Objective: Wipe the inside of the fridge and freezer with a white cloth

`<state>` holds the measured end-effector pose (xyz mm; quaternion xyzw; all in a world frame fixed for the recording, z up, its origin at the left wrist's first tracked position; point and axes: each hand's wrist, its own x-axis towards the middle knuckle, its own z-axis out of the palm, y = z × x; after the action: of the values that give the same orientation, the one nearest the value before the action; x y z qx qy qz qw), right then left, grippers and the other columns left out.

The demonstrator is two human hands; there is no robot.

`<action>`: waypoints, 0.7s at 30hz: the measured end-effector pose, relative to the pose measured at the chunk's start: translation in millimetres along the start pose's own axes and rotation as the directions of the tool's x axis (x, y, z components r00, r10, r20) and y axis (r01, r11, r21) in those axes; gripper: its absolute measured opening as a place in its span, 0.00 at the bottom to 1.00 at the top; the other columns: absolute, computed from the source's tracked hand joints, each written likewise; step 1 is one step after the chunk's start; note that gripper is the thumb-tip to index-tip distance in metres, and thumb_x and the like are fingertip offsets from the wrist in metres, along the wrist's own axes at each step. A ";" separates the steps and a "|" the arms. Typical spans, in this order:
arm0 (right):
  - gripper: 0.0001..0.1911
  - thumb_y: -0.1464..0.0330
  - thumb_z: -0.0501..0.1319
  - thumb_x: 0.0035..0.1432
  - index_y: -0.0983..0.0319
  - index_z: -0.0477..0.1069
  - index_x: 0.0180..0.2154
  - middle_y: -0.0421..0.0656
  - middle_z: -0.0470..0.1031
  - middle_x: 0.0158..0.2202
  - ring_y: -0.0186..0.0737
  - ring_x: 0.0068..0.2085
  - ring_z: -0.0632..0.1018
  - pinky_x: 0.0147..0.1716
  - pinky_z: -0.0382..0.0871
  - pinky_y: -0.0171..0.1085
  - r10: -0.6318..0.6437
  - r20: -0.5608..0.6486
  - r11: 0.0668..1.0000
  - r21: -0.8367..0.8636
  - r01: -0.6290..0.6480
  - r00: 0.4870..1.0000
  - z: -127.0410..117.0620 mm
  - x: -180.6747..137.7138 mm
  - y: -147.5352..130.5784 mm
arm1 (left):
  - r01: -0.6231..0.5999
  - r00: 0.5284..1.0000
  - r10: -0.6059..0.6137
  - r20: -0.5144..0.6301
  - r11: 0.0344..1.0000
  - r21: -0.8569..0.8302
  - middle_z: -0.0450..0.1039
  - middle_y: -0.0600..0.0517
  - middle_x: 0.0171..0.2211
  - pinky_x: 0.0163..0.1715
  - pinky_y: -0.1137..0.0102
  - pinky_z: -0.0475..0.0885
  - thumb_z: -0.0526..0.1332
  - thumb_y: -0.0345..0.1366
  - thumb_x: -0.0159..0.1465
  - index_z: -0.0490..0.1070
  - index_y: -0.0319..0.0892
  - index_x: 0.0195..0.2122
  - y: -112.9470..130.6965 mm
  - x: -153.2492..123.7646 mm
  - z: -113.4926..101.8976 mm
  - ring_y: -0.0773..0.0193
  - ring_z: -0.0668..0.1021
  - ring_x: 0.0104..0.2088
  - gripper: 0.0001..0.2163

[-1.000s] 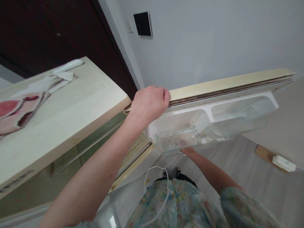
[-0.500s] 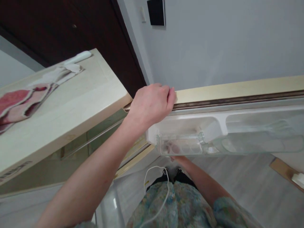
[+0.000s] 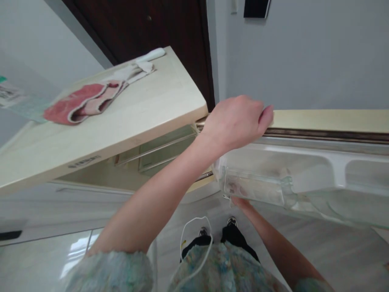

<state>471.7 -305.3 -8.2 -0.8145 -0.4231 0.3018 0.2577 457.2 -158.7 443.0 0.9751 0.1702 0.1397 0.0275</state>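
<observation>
My left hand lies over the top edge of the open refrigerator door, at the end near the hinge. Its fingers are curled over that edge, and the fingertips are hidden on the far side. Lower down, my right hand is under the clear door bin, near the door's inner corner. Most of its fingers are covered by the bin and blurred through the plastic, so whatever they hold cannot be made out. A dark door seal runs along the door beside my left hand.
The refrigerator top carries a red and white cloth. Glass shelves show inside the cabinet. A white cord hangs before my body. Behind stand a dark brown door and a grey wall.
The view has swung left, so the refrigerator, its door and both hands sit farther right. My left hand stays on the door's top edge, and my right hand stays low by the bin.
</observation>
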 end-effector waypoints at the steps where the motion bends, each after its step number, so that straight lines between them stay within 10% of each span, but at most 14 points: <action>1: 0.18 0.74 0.56 0.61 0.66 0.77 0.51 0.58 0.76 0.56 0.56 0.61 0.74 0.63 0.66 0.49 0.000 -0.018 1.000 -0.024 0.000 1.000 0.0 -1.9 -1.8 | -0.020 1.000 0.020 -0.011 1.000 0.007 0.81 0.43 0.38 0.44 0.60 0.72 0.45 0.44 0.76 0.80 0.38 0.37 -0.4 -1.2 -0.4 0.53 0.82 0.46 0.25; 6: 0.19 0.71 0.53 0.63 0.66 0.77 0.51 0.57 0.76 0.55 0.55 0.60 0.75 0.66 0.63 0.48 0.049 -0.131 0.991 -0.115 -0.064 0.990 3.8 -27.6 -9.7 | -0.116 0.992 0.118 -0.050 0.992 0.045 0.82 0.47 0.38 0.36 0.63 0.71 0.38 0.43 0.76 0.81 0.34 0.39 -4.8 -7.1 -1.7 0.60 0.83 0.41 0.31; 12: 0.30 0.49 0.48 0.65 0.67 0.75 0.45 0.56 0.79 0.40 0.51 0.39 0.79 0.45 0.74 0.47 0.039 -0.443 0.999 0.007 -0.039 0.896 -0.6 -96.3 -34.7 | -0.202 0.977 0.192 -0.091 0.972 -0.121 0.81 0.42 0.36 0.40 0.62 0.75 0.47 0.44 0.78 0.82 0.35 0.41 -9.5 -18.0 1.2 0.54 0.84 0.40 0.25; 21: 0.31 0.36 0.59 0.46 0.49 0.81 0.39 0.53 0.81 0.41 0.67 0.47 0.82 0.44 0.79 0.57 0.357 -0.357 0.933 0.097 -0.346 0.863 -5.4 -251.8 -1.6 | -0.236 0.881 0.192 -0.433 0.970 -0.050 0.80 0.44 0.47 0.62 0.53 0.65 0.42 0.45 0.79 0.79 0.36 0.46 -11.2 -64.7 23.5 0.53 0.79 0.53 0.27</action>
<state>359.0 -518.1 65.5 -0.9159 -0.2071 0.1915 0.2855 401.7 -170.3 402.3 0.9313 0.0560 0.3591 0.0237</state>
